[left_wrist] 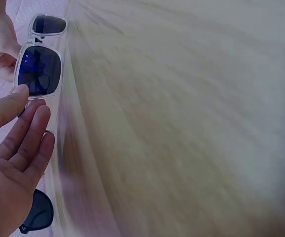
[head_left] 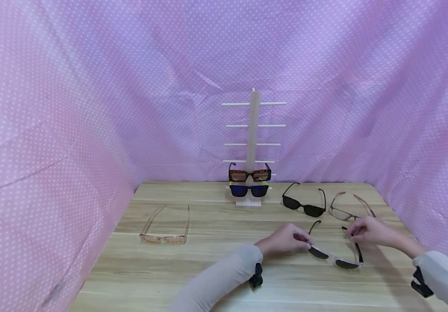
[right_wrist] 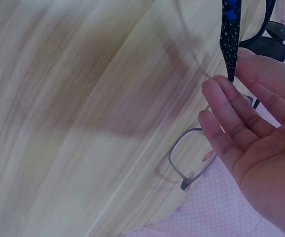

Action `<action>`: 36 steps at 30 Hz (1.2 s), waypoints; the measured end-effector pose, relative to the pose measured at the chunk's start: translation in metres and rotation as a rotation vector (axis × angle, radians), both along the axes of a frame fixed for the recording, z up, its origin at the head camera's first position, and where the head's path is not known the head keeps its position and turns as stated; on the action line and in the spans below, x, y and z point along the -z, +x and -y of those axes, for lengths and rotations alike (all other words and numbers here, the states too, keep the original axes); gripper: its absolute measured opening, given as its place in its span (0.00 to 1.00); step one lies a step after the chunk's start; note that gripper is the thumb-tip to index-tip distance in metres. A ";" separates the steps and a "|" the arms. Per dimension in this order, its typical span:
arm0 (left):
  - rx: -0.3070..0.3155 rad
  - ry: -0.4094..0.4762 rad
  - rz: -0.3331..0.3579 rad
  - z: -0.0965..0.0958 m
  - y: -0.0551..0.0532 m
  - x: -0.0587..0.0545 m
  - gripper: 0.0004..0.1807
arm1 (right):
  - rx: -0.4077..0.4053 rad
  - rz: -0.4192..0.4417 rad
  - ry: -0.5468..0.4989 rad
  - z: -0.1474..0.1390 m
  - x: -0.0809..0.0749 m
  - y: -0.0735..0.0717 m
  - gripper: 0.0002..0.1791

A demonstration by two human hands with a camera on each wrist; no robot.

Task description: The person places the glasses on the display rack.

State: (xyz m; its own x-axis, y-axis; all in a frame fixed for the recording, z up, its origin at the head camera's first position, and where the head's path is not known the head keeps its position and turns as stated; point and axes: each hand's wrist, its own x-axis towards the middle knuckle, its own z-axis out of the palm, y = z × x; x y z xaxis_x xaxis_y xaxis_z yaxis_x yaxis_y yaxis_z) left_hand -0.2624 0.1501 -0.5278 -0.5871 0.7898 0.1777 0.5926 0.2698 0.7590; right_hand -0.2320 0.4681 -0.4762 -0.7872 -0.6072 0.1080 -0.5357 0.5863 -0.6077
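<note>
A pair of clear-framed sunglasses (head_left: pixel 346 264) with dark lenses is held between both hands at the right front, its temples spread open. My left hand (head_left: pixel 286 239) pinches the frame's left corner; in the left wrist view the thumb lies on the rim beside the dark blue lens (left_wrist: pixel 39 71). At the opposite side my right hand (head_left: pixel 374 232) pinches the end of the other temple. Close up in the right wrist view, that black speckled temple (right_wrist: pixel 230 39) meets the thumb and fingertips. Whether the frame touches the table I cannot tell.
A wooden display stand (head_left: pixel 253 130) holds tortoiseshell sunglasses (head_left: pixel 261 175) above blue-lensed sunglasses (head_left: pixel 259 191) on its low pegs. Black sunglasses (head_left: pixel 312 210) and thin-framed eyeglasses (head_left: pixel 341 213) lie beyond the hands. Peach-tinted glasses (head_left: pixel 174 239) lie left on the wooden table (head_left: pixel 208 216).
</note>
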 end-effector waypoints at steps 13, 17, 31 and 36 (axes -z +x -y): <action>-0.068 0.081 0.123 0.022 -0.007 -0.003 0.07 | -0.145 0.016 -0.047 0.020 -0.005 0.000 0.05; -0.072 0.137 0.154 0.033 -0.014 -0.008 0.06 | -0.175 0.043 -0.064 0.025 -0.008 -0.002 0.04; -0.128 0.179 0.256 0.072 -0.032 -0.023 0.08 | -0.129 0.150 -0.077 0.053 -0.036 0.000 0.06; -0.137 0.166 0.250 0.082 -0.035 -0.029 0.09 | -0.164 0.176 -0.103 0.060 -0.039 -0.001 0.07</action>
State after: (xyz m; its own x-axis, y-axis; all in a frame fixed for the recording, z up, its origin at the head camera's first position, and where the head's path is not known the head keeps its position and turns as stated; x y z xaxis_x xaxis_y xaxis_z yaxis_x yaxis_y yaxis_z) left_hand -0.2970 0.0677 -0.4984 -0.7277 0.6726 0.1343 0.3487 0.1943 0.9169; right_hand -0.2334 0.4078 -0.4370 -0.6915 -0.7209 0.0459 -0.4987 0.4304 -0.7523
